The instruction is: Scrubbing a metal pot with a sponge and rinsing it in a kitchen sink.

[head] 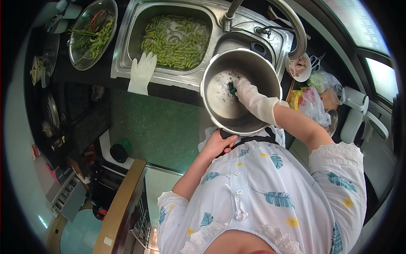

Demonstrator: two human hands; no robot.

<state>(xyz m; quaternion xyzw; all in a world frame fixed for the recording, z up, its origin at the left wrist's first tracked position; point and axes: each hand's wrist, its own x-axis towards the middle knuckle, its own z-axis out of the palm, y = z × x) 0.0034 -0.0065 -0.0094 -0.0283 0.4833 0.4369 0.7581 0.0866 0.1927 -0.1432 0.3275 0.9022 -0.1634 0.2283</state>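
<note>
Tilted toward me, a large metal pot, apparently a pressure cooker body, rests over the sink's front edge and the small basin. My left hand is bare and grips the black handle on the pot's near side. Inside the pot, my right hand, in a white rubber glove, presses a dark green scouring pad against the bottom. Dark specks lie scattered around the pad. A second white rubber glove hangs flat over the front rim of the sink.
Green soybean pods float in the large basin. A curved faucet arches above the pot. At left stands a metal basin of green stalks. To the right are a bowl of meat, scissors and plastic bags.
</note>
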